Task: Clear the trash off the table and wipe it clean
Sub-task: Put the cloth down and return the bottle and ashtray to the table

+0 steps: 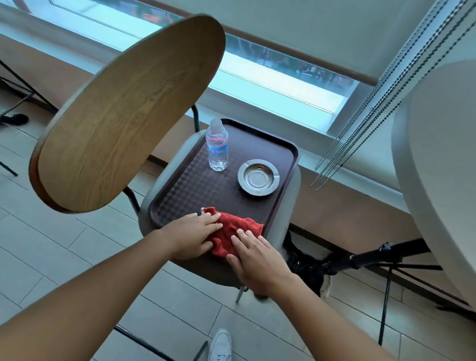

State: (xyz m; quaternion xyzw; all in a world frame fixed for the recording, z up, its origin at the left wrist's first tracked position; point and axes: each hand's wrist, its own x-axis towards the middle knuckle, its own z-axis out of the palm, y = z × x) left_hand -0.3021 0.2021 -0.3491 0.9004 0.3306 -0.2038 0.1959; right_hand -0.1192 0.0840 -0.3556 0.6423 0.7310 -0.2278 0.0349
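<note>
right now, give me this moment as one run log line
both hands: left hand, right hand flat on crumpled red cloth | dark brown plastic tray: clear water bottle upright, round metal ashtray

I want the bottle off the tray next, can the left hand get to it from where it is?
Probably yes. The left hand rests on the cloth, and only bare tray lies between it and the upright bottle.

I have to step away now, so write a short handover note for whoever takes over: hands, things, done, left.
Left hand and right hand: both flat, fingers straight, on the red cloth at the near edge of the brown tray.
The tray sits on a chair seat; on it a water bottle stands upright with a metal ashtray to its right.
Done: cannot tell.
Left: pick up the cloth, wipe the table.
</note>
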